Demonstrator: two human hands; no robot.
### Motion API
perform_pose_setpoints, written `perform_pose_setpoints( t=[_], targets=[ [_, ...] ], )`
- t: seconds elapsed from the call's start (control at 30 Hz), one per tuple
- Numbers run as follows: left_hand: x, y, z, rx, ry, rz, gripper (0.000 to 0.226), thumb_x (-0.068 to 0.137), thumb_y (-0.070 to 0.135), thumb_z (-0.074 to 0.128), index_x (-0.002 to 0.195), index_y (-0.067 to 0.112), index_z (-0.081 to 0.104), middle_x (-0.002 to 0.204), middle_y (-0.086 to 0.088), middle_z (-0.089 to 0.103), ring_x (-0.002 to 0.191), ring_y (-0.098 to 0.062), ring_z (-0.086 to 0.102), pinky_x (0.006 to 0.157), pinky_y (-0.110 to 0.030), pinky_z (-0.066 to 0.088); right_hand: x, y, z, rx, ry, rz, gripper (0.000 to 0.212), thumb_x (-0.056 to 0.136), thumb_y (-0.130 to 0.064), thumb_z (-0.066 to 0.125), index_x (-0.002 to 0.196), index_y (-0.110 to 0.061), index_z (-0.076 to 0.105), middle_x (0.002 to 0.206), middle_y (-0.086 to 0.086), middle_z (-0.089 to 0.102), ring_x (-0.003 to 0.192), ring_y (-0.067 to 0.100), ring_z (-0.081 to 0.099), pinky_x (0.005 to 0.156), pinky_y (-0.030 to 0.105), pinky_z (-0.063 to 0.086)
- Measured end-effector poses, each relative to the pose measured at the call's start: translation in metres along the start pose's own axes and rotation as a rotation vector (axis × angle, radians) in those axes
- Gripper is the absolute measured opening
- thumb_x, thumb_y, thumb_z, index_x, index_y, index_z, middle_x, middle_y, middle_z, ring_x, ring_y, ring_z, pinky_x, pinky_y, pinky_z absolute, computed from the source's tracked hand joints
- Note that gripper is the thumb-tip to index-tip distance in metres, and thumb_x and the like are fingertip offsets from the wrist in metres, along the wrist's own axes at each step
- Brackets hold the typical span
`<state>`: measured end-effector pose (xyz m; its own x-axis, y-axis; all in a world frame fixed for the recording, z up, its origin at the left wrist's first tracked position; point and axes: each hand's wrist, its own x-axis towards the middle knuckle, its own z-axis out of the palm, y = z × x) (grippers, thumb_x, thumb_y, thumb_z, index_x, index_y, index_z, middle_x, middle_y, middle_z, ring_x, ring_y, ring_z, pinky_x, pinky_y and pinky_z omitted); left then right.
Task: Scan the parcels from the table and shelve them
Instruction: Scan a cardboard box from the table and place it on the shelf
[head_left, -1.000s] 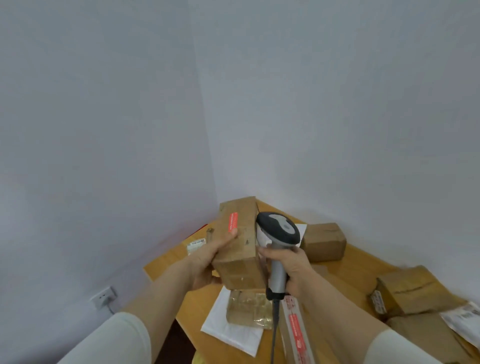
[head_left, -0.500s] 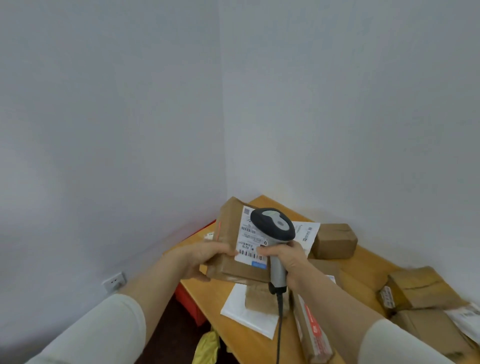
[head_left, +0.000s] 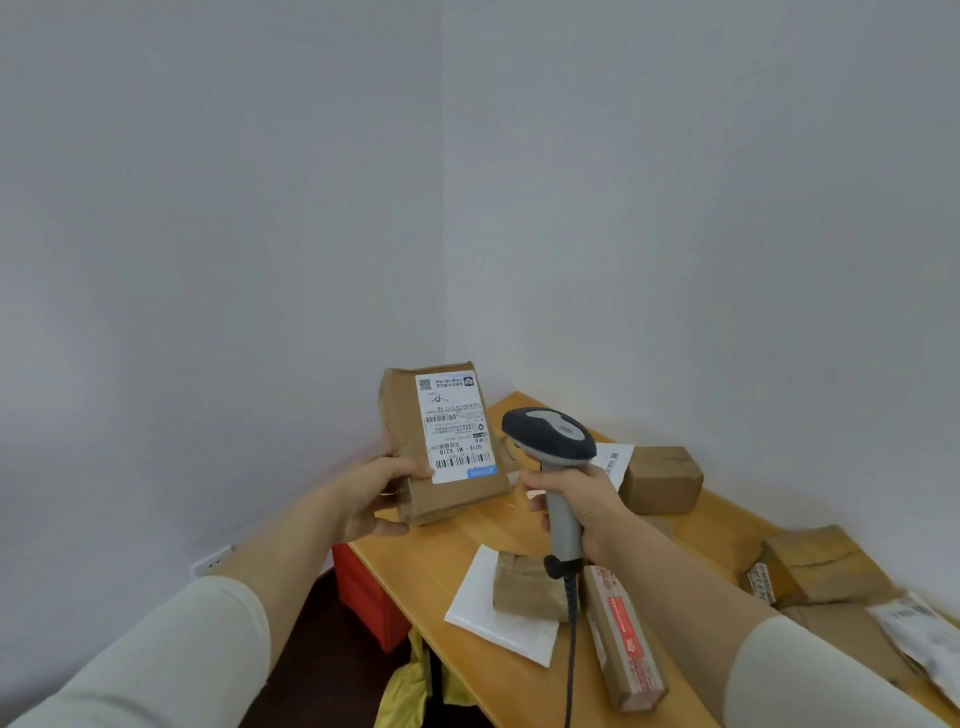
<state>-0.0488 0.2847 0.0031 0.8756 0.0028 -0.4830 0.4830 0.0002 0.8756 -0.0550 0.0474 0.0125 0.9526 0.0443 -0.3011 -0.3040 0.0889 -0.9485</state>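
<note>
Holding labelled parcel (head_left: 441, 441) in left hand (head_left: 376, 499), scanner (head_left: 553, 467) in right hand (head_left: 582, 501).

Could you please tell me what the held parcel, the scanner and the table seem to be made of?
Held parcel: brown cardboard, matte, creased, with a white paper label. Scanner: moulded plastic, dark grey head, pale grey handle, slight sheen. Table: smooth orange-tan wood or laminate; which, I cannot tell.

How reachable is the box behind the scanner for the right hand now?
Probably not to grasp: the right hand grips the scanner. The box sits just beyond it, nothing between.
</note>
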Motion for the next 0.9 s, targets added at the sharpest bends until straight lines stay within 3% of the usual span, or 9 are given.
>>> perform_pose_setpoints(
  t=[0.07, 0.17, 0.3, 0.4, 0.5, 0.63, 0.77, 0.83, 0.9],
  targets=[
    [-0.002, 0.0, -0.005, 0.019, -0.038, -0.02, 0.049, 0.072, 0.026, 0.075, 0.117, 0.016, 0.06, 0.118, -0.011, 0.06, 0.11, -0.026, 0.057, 0.09, -0.048, 0.05, 0.002, -0.002, 0.003, 0.021, 0.063, -0.008, 0.02, 0.076, -0.004, 0.077, 0.083, -0.01, 0.059, 0.076, 0.01, 0.062, 0.073, 0.022, 0.056, 0.061, 0.033, 0.047],
    [-0.008, 0.0, -0.009, 0.015, -0.116, -0.036, 0.069, 0.054, 0.032, 0.076, 0.118, 0.014, 0.061, 0.121, -0.013, 0.058, 0.113, -0.029, 0.056, 0.084, -0.046, 0.053, 0.006, -0.005, 0.004, 0.109, 0.129, 0.016, 0.034, 0.073, -0.008, 0.081, 0.1, -0.01, 0.06, 0.096, 0.014, 0.068, 0.081, 0.024, 0.061, 0.06, 0.033, 0.05],
    [-0.011, -0.001, -0.011, 0.019, -0.118, -0.016, 0.08, 0.037, 0.036, 0.08, 0.113, 0.014, 0.064, 0.118, -0.011, 0.062, 0.107, -0.028, 0.059, 0.076, -0.041, 0.055, 0.006, -0.008, 0.003, 0.147, 0.13, 0.017, 0.036, 0.074, -0.01, 0.08, 0.104, -0.009, 0.06, 0.097, 0.016, 0.069, 0.065, 0.02, 0.06, 0.057, 0.032, 0.051],
    [-0.013, 0.001, -0.014, 0.015, -0.134, -0.005, 0.069, 0.039, 0.035, 0.079, 0.104, 0.014, 0.066, 0.102, -0.008, 0.068, 0.088, -0.023, 0.064, 0.075, -0.038, 0.056, 0.005, -0.01, 0.005, 0.183, 0.144, 0.002, 0.034, 0.074, -0.01, 0.079, 0.101, -0.01, 0.059, 0.091, 0.013, 0.067, 0.072, 0.023, 0.06, 0.063, 0.035, 0.051],
    [-0.019, 0.008, -0.022, 0.047, -0.156, 0.008, 0.064, 0.039, 0.033, 0.076, 0.098, 0.014, 0.064, 0.084, -0.004, 0.069, 0.069, -0.017, 0.065, 0.062, -0.03, 0.054, 0.001, -0.012, 0.004, 0.223, 0.092, 0.044, 0.034, 0.07, -0.016, 0.082, 0.096, -0.012, 0.061, 0.091, 0.011, 0.067, 0.077, 0.021, 0.061, 0.064, 0.034, 0.05],
    [-0.025, 0.015, -0.034, 0.099, -0.199, 0.004, 0.069, 0.033, 0.032, 0.078, 0.098, 0.013, 0.064, 0.086, -0.006, 0.069, 0.07, -0.018, 0.065, 0.056, -0.028, 0.051, -0.004, -0.011, 0.002, 0.177, -0.023, 0.166, 0.053, 0.05, -0.031, 0.085, 0.095, -0.011, 0.066, 0.081, 0.009, 0.068, 0.064, 0.019, 0.06, 0.052, 0.027, 0.049],
    [-0.031, 0.02, -0.043, 0.09, -0.227, -0.002, 0.091, 0.019, 0.035, 0.089, 0.104, 0.012, 0.064, 0.098, -0.01, 0.069, 0.08, -0.022, 0.066, 0.061, -0.032, 0.054, -0.007, -0.004, 0.003, 0.104, -0.107, 0.199, 0.067, 0.051, -0.031, 0.087, 0.11, -0.005, 0.067, 0.085, 0.011, 0.071, 0.059, 0.018, 0.06, 0.048, 0.026, 0.048],
    [-0.032, 0.023, -0.043, 0.025, -0.182, 0.037, 0.084, 0.023, 0.033, 0.086, 0.103, 0.014, 0.065, 0.102, -0.011, 0.066, 0.084, -0.022, 0.063, 0.064, -0.032, 0.053, -0.007, -0.001, 0.008, 0.148, -0.101, 0.18, 0.067, 0.053, -0.029, 0.087, 0.112, -0.005, 0.067, 0.085, 0.011, 0.071, 0.056, 0.017, 0.059, 0.047, 0.026, 0.048],
    [-0.03, 0.027, -0.038, -0.157, -0.053, 0.128, 0.079, 0.04, 0.036, 0.083, 0.113, 0.017, 0.061, 0.123, -0.013, 0.056, 0.104, -0.025, 0.058, 0.075, -0.037, 0.054, -0.005, 0.0, 0.015, 0.278, -0.019, 0.18, 0.055, 0.058, -0.03, 0.086, 0.105, -0.008, 0.068, 0.088, 0.01, 0.072, 0.057, 0.017, 0.059, 0.049, 0.026, 0.049]
  ],
)
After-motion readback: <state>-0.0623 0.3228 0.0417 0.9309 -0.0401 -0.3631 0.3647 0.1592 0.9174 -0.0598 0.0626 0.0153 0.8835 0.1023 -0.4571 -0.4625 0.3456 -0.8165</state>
